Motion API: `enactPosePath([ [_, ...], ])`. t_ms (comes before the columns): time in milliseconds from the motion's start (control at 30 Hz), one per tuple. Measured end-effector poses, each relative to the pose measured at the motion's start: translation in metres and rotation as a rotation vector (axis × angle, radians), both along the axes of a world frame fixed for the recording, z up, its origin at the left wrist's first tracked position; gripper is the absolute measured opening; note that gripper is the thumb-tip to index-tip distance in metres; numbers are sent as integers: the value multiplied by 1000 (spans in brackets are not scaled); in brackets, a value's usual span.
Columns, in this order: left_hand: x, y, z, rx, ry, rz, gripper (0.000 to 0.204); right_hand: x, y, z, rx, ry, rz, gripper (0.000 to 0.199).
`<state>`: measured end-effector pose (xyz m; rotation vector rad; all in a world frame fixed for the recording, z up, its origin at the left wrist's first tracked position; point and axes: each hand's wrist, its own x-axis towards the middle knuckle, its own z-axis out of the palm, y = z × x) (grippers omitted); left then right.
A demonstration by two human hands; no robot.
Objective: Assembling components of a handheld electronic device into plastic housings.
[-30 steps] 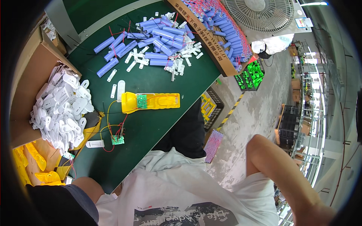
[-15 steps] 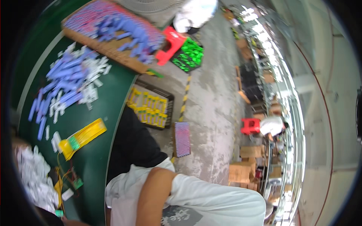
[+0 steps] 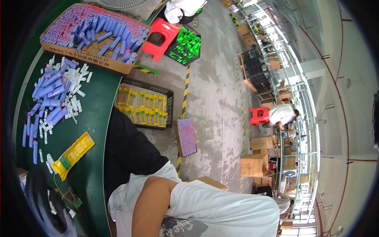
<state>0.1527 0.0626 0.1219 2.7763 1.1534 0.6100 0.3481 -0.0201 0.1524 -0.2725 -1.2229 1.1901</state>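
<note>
Yellow tray (image 3: pixel 74 152) could be knocked from the worktop (image 3: pixel 90 118) unwatched; the blurred left hand's (image 3: pixel 55 219) grip cannot be told.

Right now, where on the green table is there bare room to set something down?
The green table is bare between the yellow holder and the table's near edge, and between the loose blue cells and that edge, below the cardboard box of cells. The far-left side is crowded with cells and white strips; the wired circuit board clutters the lower corner.

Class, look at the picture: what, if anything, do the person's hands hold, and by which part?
It cannot be told. Neither hand shows: only a bare arm crosses the white shirt, and the yellow battery holder lies alone on the green table.
</note>
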Motion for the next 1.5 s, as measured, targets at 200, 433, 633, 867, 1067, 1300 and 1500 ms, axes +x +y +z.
enactPosePath([
  [200,49,8,0,-166,-28,-46,45,8,0,-9,43,-89,-31,27],
  [433,32,-2,6,-221,58,96,49,7,4,-16,143,-327,-49,23],
  [633,48,1,-16,-274,-19,142,66,7,24,-17,322,-386,8,20],
  [867,50,18,-77,-275,77,41,65,64,46,-73,-316,-818,-404,9],
  [1067,70,29,-92,-293,198,32,57,100,87,-128,-77,-1139,-504,46],
  [1300,66,10,-56,-321,147,-10,60,103,68,-147,-45,-963,-377,48],
  [1500,82,7,-56,-349,127,-61,45,104,58,-153,-100,-866,-391,41],
])
